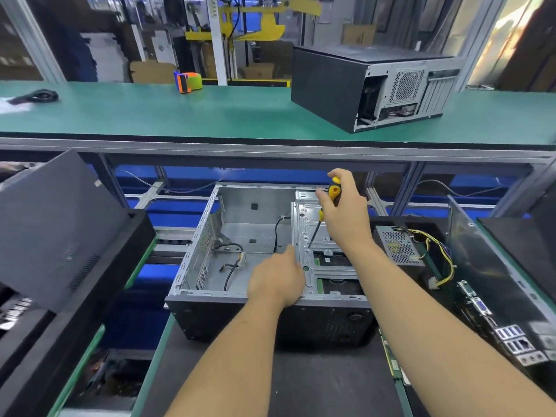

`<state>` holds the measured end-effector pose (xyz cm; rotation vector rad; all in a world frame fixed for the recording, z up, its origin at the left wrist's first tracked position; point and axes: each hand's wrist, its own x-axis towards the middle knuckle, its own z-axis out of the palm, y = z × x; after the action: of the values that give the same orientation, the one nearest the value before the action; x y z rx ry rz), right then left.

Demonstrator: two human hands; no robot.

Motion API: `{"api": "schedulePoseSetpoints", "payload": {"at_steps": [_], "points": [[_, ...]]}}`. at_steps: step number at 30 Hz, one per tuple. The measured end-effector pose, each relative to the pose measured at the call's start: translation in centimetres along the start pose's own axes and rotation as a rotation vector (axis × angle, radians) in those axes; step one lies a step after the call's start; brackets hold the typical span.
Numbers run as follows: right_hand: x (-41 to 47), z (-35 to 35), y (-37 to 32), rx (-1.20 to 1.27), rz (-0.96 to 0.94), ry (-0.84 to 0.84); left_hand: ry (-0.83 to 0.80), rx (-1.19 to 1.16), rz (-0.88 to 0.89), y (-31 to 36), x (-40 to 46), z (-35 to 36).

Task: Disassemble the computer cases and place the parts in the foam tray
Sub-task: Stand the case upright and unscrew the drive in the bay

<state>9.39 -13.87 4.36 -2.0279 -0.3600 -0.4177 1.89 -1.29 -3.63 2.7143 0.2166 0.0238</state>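
Fingers of the right hand (346, 212) grasp the screwdriver (326, 212), tip on the bracket (319, 236) inside the open case (210, 293) on the table; left hand (278, 281), index extended, steadies nearby—keep the shaft square to the screw.

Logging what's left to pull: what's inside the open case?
Inside the open case: loose black cables on the floor and a metal drive bracket at right, screwdriver on it. Whatever sits beneath the bracket is mostly covered.

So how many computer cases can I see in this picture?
2. One open silver metal computer case lies on the lower bench under the person's hands; one closed black computer case sits on the green upper bench, back right. Loose panels at the sides may belong to others.
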Motion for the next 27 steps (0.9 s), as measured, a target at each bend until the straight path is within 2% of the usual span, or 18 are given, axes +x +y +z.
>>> {"api": "schedulePoseSetpoints", "payload": {"at_steps": [11, 16, 20, 23, 25, 27], "points": [[0.0, 0.9, 0.6, -0.011, 0.055, -0.023, 0.002, -0.014, -0.006, 0.0, 0.0, 0.0], [0.3, 0.6, 0.5, -0.119, -0.061, -0.098, 0.005, -0.007, -0.011, -0.1, 0.1, 0.1], [1.1, 0.5, -0.8, -0.352, -0.227, -0.113, 0.008, -0.018, -0.007, -0.1, 0.0, 0.1], [2.0, 0.8, -1.9, -0.677, -0.168, -0.066, -0.013, -0.053, -0.027, -0.1, 0.0, 0.0], [2.5, 1.1, -2.7, -0.844, -0.112, -0.141, -0.032, -0.061, -0.043, 0.1, -0.1, -0.1], [2.9, 1.4, -3.7, -0.905, -0.085, -0.249, -0.041, -0.066, -0.051, 0.2, 0.0, -0.2]]}}
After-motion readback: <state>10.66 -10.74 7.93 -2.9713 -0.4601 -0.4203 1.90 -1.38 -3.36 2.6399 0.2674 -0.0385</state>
